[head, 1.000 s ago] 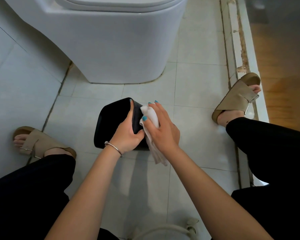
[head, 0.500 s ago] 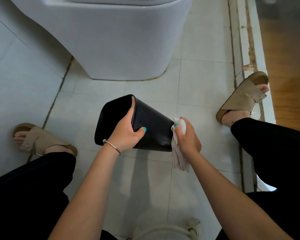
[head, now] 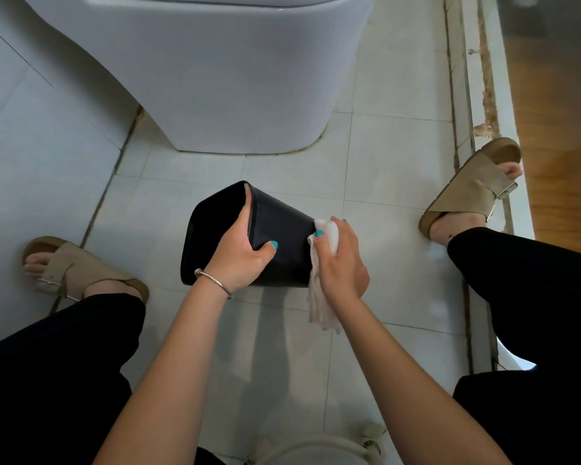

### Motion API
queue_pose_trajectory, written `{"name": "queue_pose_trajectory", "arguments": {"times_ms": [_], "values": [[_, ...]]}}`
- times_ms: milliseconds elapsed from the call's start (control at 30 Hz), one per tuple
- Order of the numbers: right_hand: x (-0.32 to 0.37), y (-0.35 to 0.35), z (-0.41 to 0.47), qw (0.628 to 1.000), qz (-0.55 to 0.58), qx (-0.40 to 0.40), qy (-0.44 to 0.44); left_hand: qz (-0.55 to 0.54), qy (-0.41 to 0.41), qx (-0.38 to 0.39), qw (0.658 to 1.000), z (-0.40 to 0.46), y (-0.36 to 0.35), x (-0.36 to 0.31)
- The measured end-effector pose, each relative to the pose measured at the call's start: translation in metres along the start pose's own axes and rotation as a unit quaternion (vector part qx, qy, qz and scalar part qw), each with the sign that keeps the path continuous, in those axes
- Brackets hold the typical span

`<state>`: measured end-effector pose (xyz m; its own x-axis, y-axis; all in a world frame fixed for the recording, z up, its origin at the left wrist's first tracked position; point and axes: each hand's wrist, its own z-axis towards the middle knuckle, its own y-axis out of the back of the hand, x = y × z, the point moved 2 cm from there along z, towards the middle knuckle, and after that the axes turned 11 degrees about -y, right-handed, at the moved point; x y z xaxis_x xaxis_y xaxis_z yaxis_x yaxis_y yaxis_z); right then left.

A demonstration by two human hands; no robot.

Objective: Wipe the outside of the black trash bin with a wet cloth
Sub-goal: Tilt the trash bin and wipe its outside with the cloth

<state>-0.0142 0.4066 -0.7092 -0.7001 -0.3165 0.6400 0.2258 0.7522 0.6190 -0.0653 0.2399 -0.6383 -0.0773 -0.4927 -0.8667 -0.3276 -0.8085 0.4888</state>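
Left hand [head: 240, 260] grips rim of black trash bin [head: 282, 243], fingers inside, thumb outside. Right hand [head: 342, 263] clutches white cloth [head: 319, 303] against bin's base end. Bin tipped sideways above tiled floor [head: 383, 203], inside dark, contents unclear. Toilet [head: 215, 78] beyond.

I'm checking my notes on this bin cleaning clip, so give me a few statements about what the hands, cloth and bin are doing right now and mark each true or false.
1. The left hand grips the rim of the black trash bin. True.
2. The bin stands upright. False: it is tipped, its opening toward the left.
3. The right hand holds a white cloth at the bin's base end. True.
4. The cloth lies on the floor. False: it hangs from the right hand.
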Motion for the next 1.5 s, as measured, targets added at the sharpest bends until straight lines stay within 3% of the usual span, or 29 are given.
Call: {"name": "queue_pose_trajectory", "arguments": {"times_ms": [333,733,833,1000,1200,1500], "values": [[0.017,-0.022,-0.044,0.992,0.029,0.006,0.123,-0.008,0.027,-0.019,0.999,0.011,0.022,0.014],[-0.027,-0.015,0.005,0.995,0.078,-0.038,-0.058,-0.044,0.055,-0.067,0.995,0.008,0.022,0.017],[-0.024,-0.019,-0.002,0.993,0.090,-0.050,-0.063,-0.047,0.054,-0.083,0.994,0.004,0.022,0.016],[0.003,-0.044,-0.042,0.996,0.076,-0.050,0.015,-0.060,0.091,-0.132,0.985,-0.009,0.028,0.027],[0.023,-0.060,-0.078,0.988,0.045,-0.048,0.138,-0.053,0.078,-0.119,0.988,-0.003,0.029,0.028],[0.009,-0.046,-0.056,0.958,-0.024,-0.073,0.275,-0.060,0.082,-0.123,0.987,-0.003,0.029,0.030]]}}
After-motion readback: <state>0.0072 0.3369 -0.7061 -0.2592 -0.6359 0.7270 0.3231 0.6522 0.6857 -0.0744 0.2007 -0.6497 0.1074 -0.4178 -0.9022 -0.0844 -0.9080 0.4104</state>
